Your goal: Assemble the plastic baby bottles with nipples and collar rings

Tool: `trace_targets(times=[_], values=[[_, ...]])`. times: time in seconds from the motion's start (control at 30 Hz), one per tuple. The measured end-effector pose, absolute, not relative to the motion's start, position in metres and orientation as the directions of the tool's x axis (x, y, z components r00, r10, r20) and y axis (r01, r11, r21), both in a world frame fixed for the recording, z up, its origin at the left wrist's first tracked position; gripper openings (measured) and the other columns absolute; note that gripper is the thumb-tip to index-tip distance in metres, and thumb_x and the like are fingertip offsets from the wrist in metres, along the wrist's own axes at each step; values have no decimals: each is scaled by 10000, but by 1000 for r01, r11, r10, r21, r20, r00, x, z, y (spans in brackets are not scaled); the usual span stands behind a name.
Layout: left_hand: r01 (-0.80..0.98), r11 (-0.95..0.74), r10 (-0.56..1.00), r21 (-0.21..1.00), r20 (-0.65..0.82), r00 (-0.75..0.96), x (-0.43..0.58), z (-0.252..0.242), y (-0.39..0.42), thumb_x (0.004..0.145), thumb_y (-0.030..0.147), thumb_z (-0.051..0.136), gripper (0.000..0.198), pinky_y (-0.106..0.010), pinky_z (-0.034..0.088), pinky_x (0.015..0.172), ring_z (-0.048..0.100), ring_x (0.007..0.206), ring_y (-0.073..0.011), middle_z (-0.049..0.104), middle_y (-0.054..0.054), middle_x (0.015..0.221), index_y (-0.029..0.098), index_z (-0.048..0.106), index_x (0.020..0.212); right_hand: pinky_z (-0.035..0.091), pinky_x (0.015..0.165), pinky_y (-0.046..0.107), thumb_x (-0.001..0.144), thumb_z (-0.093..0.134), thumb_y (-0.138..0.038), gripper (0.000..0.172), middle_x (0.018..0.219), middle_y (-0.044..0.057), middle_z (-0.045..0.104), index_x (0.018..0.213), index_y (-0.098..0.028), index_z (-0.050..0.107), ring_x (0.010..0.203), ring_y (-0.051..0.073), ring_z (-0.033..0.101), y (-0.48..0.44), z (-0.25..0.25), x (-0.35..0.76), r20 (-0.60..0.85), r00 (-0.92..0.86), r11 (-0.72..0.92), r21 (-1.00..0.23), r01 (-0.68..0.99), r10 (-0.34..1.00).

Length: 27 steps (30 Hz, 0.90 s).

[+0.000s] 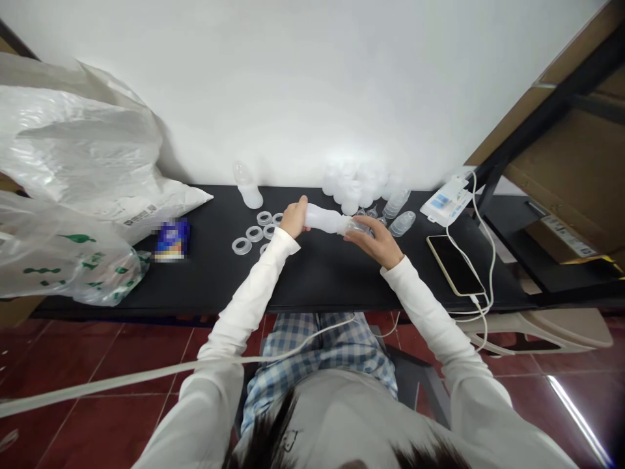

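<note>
My left hand [294,218] is closed round the base of a frosted white baby bottle [323,219], which lies sideways above the table. My right hand [378,242] is closed round the clear cap [359,226] at the bottle's neck end; its fingers partly cover the cap. Near my left hand lie several translucent collar rings [254,234]. A capped baby bottle [248,185] stands behind them. Beyond my right hand, frosted bottles [352,185] are heaped against the wall. Clear caps [403,224] and small clear nipples [372,212] lie beside that heap, partly hidden by my hand.
On the black table [312,280], a phone [456,265] with a white cable and a white box-like device [448,200] are at right. A blue packet [172,240] and large plastic bags [78,176] take up the left. Shelving with cartons [571,156] stands at far right.
</note>
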<state>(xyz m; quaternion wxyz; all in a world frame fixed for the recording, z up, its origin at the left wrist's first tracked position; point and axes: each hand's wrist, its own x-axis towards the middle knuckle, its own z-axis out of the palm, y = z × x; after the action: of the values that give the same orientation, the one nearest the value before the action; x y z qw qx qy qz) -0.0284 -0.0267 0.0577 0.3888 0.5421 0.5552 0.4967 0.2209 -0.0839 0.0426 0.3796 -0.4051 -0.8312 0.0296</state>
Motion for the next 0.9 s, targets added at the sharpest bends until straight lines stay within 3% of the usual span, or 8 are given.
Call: trace_targets(times=[0.1,0.2,0.33,0.47,0.53,0.7,0.8,0.9], values=[[130,38,987,991,-18,-157,-42,56,-21,878,676,462,525,-278,358,390,502,393,-178,406,3,426,216,509,629,522,989,527,931,558,-371,186,1107,81,696,965,-321,735,1131,286,642,-92,45,237,590,-372,623,-302,721,717],[49,8,973,999,3,-231,-55,57,-19,877,702,447,524,-267,357,394,522,437,-168,407,5,493,216,497,688,517,973,526,947,518,-399,240,1127,96,669,967,-313,741,1131,290,626,-98,58,258,645,-255,509,-241,827,721],[5,-94,963,996,93,-252,-61,57,-20,870,753,413,567,-261,408,434,534,506,-156,424,1,532,207,500,745,505,964,515,932,543,-463,327,1226,141,587,1164,-285,688,1181,310,563,-93,80,295,708,-84,348,-236,907,701],[-21,-119,947,993,107,-303,-56,57,-23,881,752,399,580,-258,435,461,543,542,-153,452,-5,541,194,522,782,494,959,523,917,555,-460,566,1235,163,575,1425,-223,489,1138,314,557,-75,79,326,642,-99,317,-233,919,760],[-47,-90,942,995,69,-329,-53,58,-25,895,729,401,561,-252,415,435,524,518,-144,446,0,534,196,517,764,482,968,525,898,574,-439,635,1245,179,579,1456,-171,432,1126,322,555,-65,70,334,601,-130,319,-219,922,789],[-36,-53,942,998,38,-333,-51,61,-30,924,681,384,536,-247,339,380,441,438,-118,414,15,514,201,505,720,470,930,523,861,609,-366,473,1070,190,635,1259,-111,592,1035,349,566,-58,52,332,436,-119,200,-144,969,892],[13,-70,937,997,70,-343,-48,60,-32,924,689,370,559,-243,317,382,428,437,-109,443,11,539,190,542,738,443,910,560,893,575,-405,459,1171,220,611,1260,-131,598,1102,386,531,-65,63,308,509,-63,128,-94,987,859],[100,-165,933,981,188,-306,-42,56,-36,924,716,321,614,-233,331,408,443,456,-97,505,2,610,180,596,805,429,928,525,956,485,-472,420,1263,191,599,1230,-185,622,1145,361,526,-72,80,261,605,-134,250,-112,962,785]])
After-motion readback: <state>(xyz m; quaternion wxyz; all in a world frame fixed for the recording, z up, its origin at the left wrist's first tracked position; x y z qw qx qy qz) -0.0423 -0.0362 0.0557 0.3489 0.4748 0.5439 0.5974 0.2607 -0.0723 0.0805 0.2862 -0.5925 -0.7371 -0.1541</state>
